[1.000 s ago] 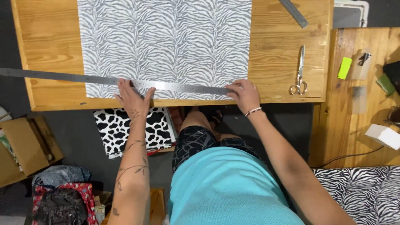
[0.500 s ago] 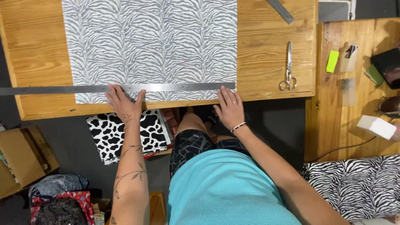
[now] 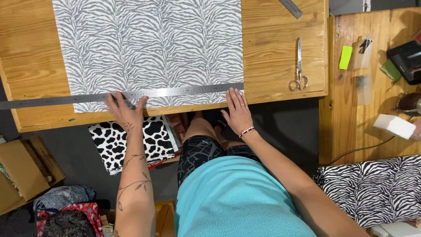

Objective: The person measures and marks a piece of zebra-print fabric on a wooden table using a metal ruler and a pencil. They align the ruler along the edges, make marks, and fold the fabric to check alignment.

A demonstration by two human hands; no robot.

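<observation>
A long steel ruler [image 3: 175,92] lies across the near end of a grey zebra-print fabric [image 3: 149,44] spread on a wooden table [image 3: 280,66]. My left hand [image 3: 125,109] lies flat with spread fingers, its fingertips pressing on the ruler and the fabric's front edge. My right hand [image 3: 238,112] rests at the table's front edge, fingertips touching the ruler's right end. Neither hand grips anything.
Scissors [image 3: 299,66] and a second ruler [image 3: 291,8] lie right of the fabric. A side bench [image 3: 372,87] carries a green note pad, a white block and dark items. Cow-print fabric [image 3: 131,140], a cardboard box [image 3: 22,171] and zebra-print cloth [image 3: 372,188] sit below.
The view has shifted, so the table sits lower and further left in frame. Both hands have slid a little along the ruler; the right hand now reaches it with its fingertips only.
</observation>
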